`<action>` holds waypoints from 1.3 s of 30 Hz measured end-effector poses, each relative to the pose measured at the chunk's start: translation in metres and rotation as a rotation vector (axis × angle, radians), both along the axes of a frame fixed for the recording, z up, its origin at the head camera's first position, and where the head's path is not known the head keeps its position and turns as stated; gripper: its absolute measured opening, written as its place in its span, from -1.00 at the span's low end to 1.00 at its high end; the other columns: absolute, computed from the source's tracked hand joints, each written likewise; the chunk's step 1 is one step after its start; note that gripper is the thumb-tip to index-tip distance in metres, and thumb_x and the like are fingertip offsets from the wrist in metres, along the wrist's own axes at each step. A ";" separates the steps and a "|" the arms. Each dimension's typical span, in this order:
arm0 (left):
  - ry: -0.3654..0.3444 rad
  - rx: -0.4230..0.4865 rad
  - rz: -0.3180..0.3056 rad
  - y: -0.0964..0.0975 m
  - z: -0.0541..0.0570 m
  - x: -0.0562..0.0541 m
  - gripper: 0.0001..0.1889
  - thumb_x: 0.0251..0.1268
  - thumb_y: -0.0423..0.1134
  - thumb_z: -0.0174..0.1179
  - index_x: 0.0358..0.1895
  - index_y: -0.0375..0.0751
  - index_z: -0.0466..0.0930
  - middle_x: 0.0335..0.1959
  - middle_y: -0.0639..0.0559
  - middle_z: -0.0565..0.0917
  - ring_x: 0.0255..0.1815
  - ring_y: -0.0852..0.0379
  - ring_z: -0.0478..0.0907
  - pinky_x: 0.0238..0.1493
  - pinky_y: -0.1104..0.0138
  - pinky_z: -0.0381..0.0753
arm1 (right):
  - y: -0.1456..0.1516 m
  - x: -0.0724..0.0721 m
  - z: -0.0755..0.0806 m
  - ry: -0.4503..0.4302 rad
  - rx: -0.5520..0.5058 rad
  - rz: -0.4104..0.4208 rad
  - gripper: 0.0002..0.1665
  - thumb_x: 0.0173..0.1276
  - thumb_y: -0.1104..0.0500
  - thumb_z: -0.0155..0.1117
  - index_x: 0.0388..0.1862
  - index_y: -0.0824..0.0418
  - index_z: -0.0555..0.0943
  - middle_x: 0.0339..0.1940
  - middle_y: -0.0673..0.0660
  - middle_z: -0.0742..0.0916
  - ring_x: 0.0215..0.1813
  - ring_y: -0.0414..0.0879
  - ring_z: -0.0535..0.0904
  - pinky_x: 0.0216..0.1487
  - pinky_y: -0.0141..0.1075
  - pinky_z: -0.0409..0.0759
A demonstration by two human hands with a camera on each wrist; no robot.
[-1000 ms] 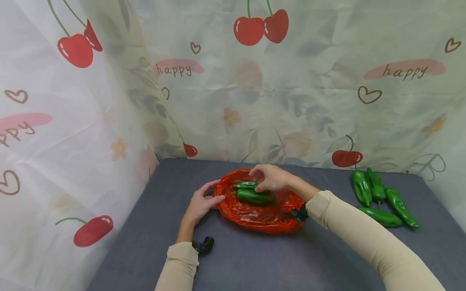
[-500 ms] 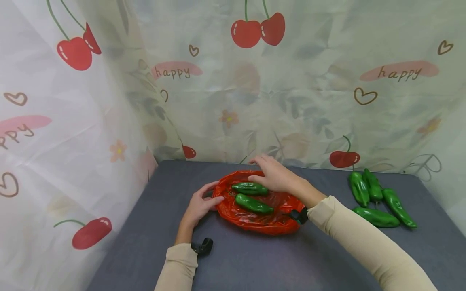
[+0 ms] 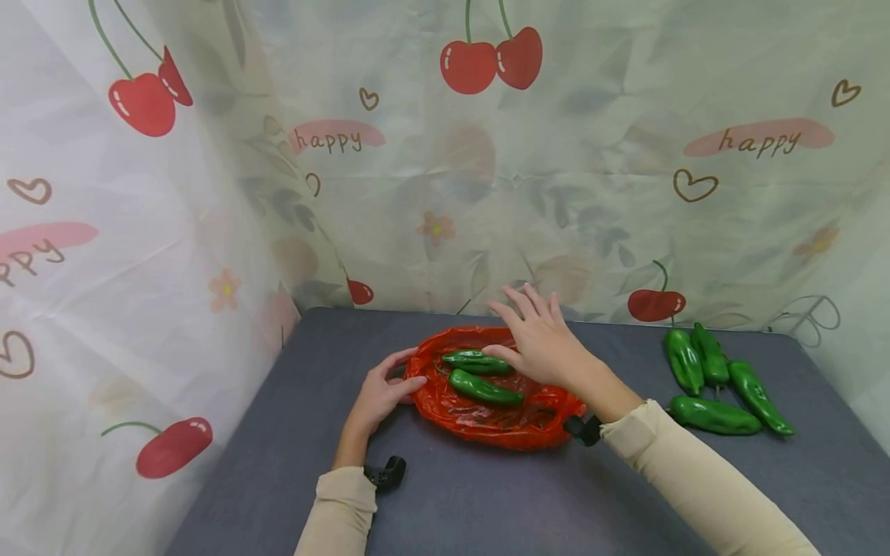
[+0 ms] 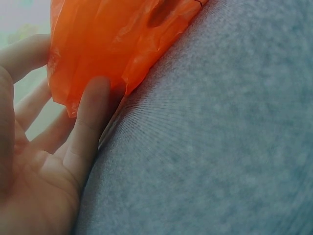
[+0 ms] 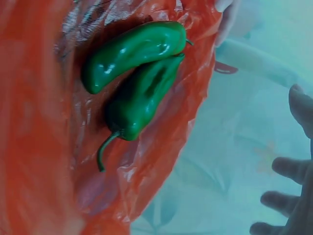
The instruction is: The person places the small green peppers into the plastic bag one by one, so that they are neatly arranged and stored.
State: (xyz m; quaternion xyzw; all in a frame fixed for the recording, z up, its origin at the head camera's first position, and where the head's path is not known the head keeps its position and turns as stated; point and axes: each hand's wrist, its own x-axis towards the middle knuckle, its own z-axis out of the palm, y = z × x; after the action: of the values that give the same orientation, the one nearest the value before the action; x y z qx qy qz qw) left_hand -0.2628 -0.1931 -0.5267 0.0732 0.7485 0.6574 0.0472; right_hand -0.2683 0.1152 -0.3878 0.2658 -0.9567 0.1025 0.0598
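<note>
In the head view an opened red plastic bag (image 3: pixel 487 431) lies on the table with two long green peppers (image 3: pixel 485 387) inside. My left hand (image 3: pixel 378 394) holds the bag's left edge, thumb on the near side and fingers round the far side; the left wrist view shows the thin plastic (image 4: pixel 107 44) between them. Over the right back part of the bag, my right hand (image 3: pixel 549 344) is raised with fingers spread and nothing in it. The right wrist view shows both peppers (image 5: pixel 137 51) side by side, one with its curved stem outward.
Several more green peppers (image 3: pixel 712 415) lie loosely grouped on the right of the grey table (image 3: pixel 487 502). A light curtain (image 3: pixel 591 216) printed with cherries and "happy" rises right behind the table's back edge and along its left side.
My right hand lets go of the back pepper in the bag, lifts and draws back to the right, its fingers spreading. My left hand stays at the bag's edge.
</note>
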 end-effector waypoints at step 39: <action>0.002 -0.022 -0.007 -0.001 0.000 -0.001 -0.39 0.32 -0.09 0.40 0.43 0.12 0.46 0.45 -0.10 0.46 -0.23 0.17 0.74 -0.20 0.29 0.78 | 0.077 0.017 -0.047 -0.087 -0.035 -0.256 0.07 0.41 -0.58 -0.09 0.71 -0.11 -0.02 0.74 0.26 -0.12 0.69 0.44 -0.30 0.47 0.55 -0.47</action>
State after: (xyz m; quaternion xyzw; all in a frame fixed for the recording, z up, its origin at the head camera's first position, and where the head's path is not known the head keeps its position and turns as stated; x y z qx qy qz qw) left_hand -0.2639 -0.1940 -0.5266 0.0758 0.7554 0.6490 0.0497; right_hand -0.2512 0.1925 -0.4352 0.1355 -0.9826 0.1221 0.0355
